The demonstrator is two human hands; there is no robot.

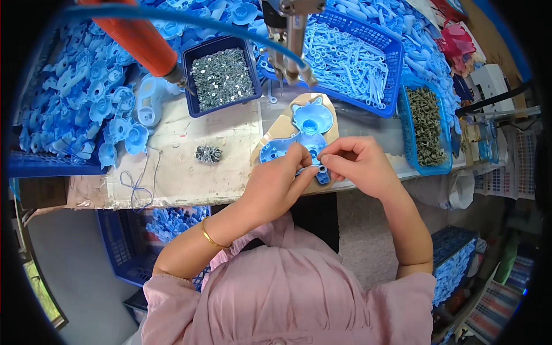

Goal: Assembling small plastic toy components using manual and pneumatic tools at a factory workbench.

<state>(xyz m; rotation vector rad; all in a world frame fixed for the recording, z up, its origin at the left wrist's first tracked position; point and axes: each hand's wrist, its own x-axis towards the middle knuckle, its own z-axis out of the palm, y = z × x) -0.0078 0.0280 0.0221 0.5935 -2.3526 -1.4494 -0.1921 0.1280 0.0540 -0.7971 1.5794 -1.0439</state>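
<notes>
A blue plastic half-shell (pixel 311 118) with a rounded, eared end lies hollow side up on a tan holder (pixel 283 127) at the table's front edge. Both of my hands meet over its lower part. My left hand (pixel 280 179) is closed, thumb and forefinger pinched at the shell's near end. From the other side my right hand (pixel 363 165) also pinches, its fingertips almost touching the left ones. Whatever sits between the fingertips is too small or too hidden to name. Beyond the shell, long blue link-shaped parts (pixel 345 60) fill a blue basket (pixel 393 86).
An orange power screwdriver (pixel 138 40) and a metal fixture (pixel 294 43) hang over the table. Small metal pieces (pixel 223 77) fill a dark bin (pixel 188 66); screws (pixel 426 123) fill a blue basket (pixel 407 138). Blue shells (pixel 80 86) heap at left. A small metal pile (pixel 208 153) lies nearby.
</notes>
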